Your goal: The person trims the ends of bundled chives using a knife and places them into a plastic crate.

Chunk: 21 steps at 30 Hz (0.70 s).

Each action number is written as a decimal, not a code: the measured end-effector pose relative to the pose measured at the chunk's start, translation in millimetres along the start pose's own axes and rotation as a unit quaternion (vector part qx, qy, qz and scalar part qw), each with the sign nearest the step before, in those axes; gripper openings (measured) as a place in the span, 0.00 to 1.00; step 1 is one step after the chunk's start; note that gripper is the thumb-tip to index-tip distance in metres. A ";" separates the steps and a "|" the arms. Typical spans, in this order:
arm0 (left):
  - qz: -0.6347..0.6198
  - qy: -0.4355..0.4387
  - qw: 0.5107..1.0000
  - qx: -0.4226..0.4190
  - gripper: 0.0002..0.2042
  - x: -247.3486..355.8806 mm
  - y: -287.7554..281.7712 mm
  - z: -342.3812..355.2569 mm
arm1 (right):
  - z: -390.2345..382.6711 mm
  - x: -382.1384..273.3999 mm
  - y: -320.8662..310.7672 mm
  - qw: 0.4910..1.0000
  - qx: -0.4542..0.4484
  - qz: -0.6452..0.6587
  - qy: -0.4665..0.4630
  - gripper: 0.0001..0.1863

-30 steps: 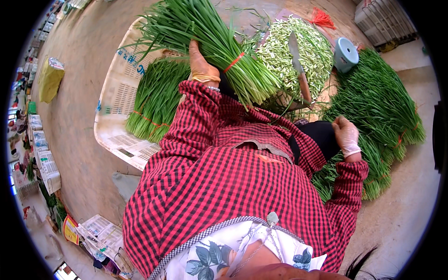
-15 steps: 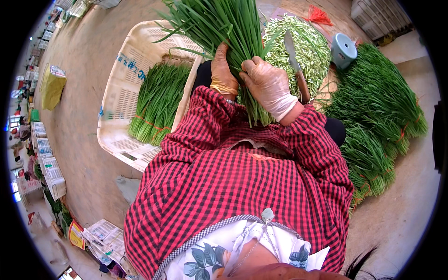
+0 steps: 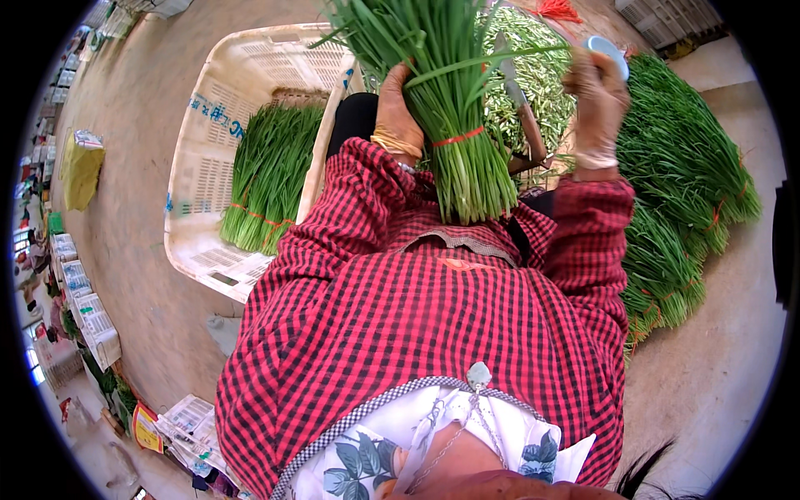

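A thick bunch of green chives point(image 3: 467, 167) stands in front of me, its pale stem ends toward my lap and a red band round its stems. My left hand point(image 3: 395, 117) is closed round the bunch's left side. To the right, my right hand point(image 3: 598, 104), somewhat smeared by motion, is closed with its fingertips at the end of a long chive leaf point(image 3: 508, 58) stretched sideways from the bunch. Between the hands lies a knife point(image 3: 523, 112) with a wooden handle, its blade over a heap of cut stem pieces point(image 3: 546, 79).
A white plastic crate point(image 3: 187, 187) at my left holds banded chives point(image 3: 275, 167). More chive bundles point(image 3: 683, 158) are piled at my right, beside a light-blue round object point(image 3: 607, 52). Red bands point(image 3: 558, 10) lie at the back, and a yellow sack point(image 3: 82, 171) is far left.
My right hand has left the stems and moved right and up, drawing a leaf out sideways. The red band on the bunch now shows. My left hand still grips the bunch.
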<state>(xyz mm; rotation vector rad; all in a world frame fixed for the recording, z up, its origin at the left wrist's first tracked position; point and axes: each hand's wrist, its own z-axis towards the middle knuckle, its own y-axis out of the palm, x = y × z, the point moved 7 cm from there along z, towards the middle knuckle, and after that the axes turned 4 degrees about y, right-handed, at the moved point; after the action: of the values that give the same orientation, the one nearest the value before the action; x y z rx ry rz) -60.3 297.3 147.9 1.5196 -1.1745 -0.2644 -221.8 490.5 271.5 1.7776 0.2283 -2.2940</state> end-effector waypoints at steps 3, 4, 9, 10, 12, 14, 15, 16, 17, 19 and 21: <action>-0.012 0.057 0.998 0.002 0.14 18.8 -7.6 14.4 | -1.9 5.4 -41.3 0.978 0.003 -0.206 -0.040 0.11; -0.021 0.068 0.997 0.001 0.14 23.9 -8.6 11.3 | -21.3 3.1 -32.4 0.957 -0.030 -0.283 -0.064 0.12; -0.009 0.113 0.993 0.033 0.17 34.0 -34.5 36.9 | -148.6 -3.2 58.4 0.827 -0.332 -0.405 -0.204 0.17; -0.007 0.121 0.992 0.029 0.17 35.0 -38.3 40.6 | -157.8 6.1 66.7 0.791 -0.354 -0.459 -0.198 0.17; -0.002 0.124 0.992 0.016 0.18 36.7 -25.2 37.6 | -152.8 20.4 65.2 0.818 -0.340 -0.425 -0.185 0.12; -0.040 0.047 0.990 -0.125 0.19 36.5 1.7 19.3 | -150.0 25.1 63.9 0.837 -0.350 -0.387 -0.168 0.09; -0.017 0.104 0.993 -0.051 0.19 43.1 -23.8 36.8 | -148.8 25.7 61.9 0.854 -0.365 -0.347 -0.128 0.08; -0.008 0.122 0.992 -0.024 0.19 46.5 -31.2 40.3 | -146.9 25.9 59.6 0.865 -0.379 -0.318 -0.082 0.07; 0.001 0.137 0.991 0.006 0.18 48.5 -34.7 39.5 | -145.5 26.5 55.3 0.872 -0.392 -0.291 -0.033 0.07; 0.001 0.148 0.987 0.055 0.17 53.3 -41.7 37.7 | -143.7 31.5 43.8 0.867 -0.415 -0.270 0.056 0.06; -0.010 0.138 0.989 0.045 0.17 56.7 -44.9 39.6 | -136.9 38.2 18.7 0.875 -0.396 -0.271 0.066 0.08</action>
<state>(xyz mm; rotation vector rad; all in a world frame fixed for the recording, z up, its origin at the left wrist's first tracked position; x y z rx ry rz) -38.2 222.7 120.6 1.5903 -0.9618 -0.0111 -98.2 505.1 200.4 1.5041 1.6038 -1.8828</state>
